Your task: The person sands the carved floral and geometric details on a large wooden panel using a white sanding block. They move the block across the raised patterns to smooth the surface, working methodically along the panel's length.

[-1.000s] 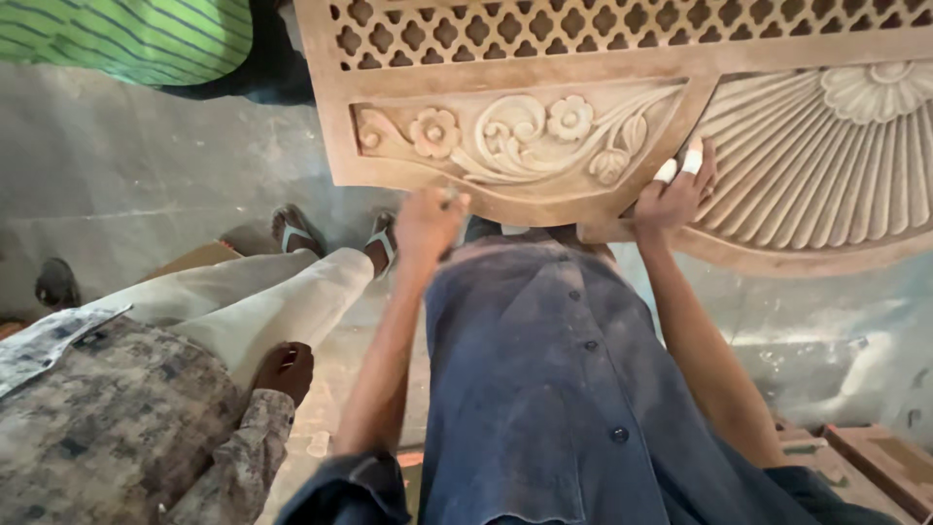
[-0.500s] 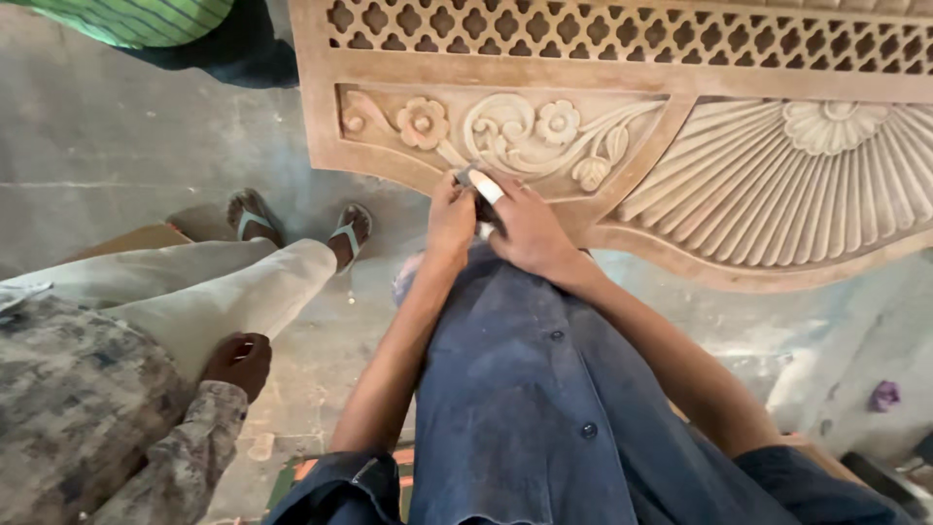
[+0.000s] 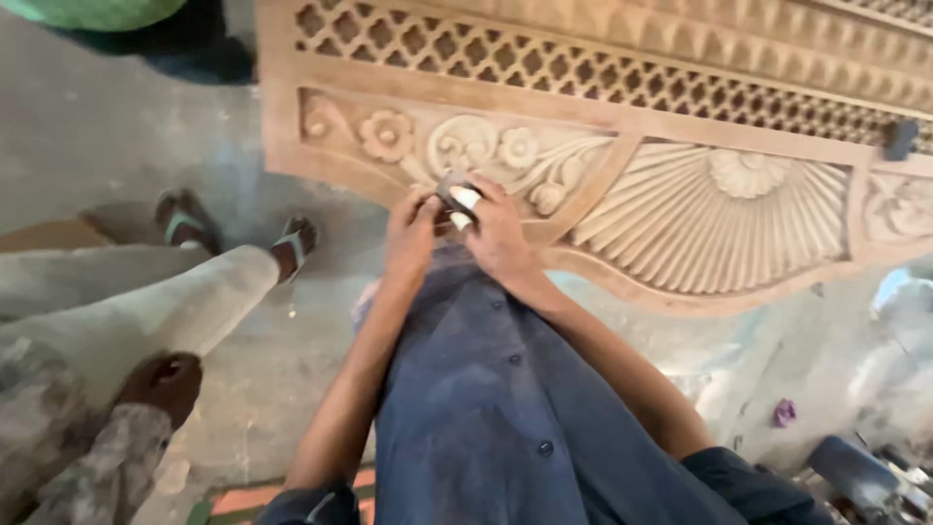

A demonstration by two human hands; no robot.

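Note:
A large carved wooden panel [image 3: 680,146] with flowers, scrolls, a fan shape and a lattice band lies on the floor in front of me. Both of my hands meet over its lower edge. My left hand [image 3: 412,233] and my right hand [image 3: 498,231] together grip a small folded piece that looks like sandpaper [image 3: 459,199], dark grey with a white side. The piece sits just above the carved scrolls. I cannot tell whether it touches the wood. My dark blue shirt fills the lower middle of the view.
Another person stands at my left: light trousers, sandalled feet [image 3: 233,233] and a hand [image 3: 160,381] hanging by a patterned sleeve. A small dark object [image 3: 899,139] rests on the panel's far right. A purple scrap [image 3: 783,413] lies on the dusty concrete floor.
My hands were apart on the panel's edge, then came together on the small piece. The view has shifted so the panel sits further right.

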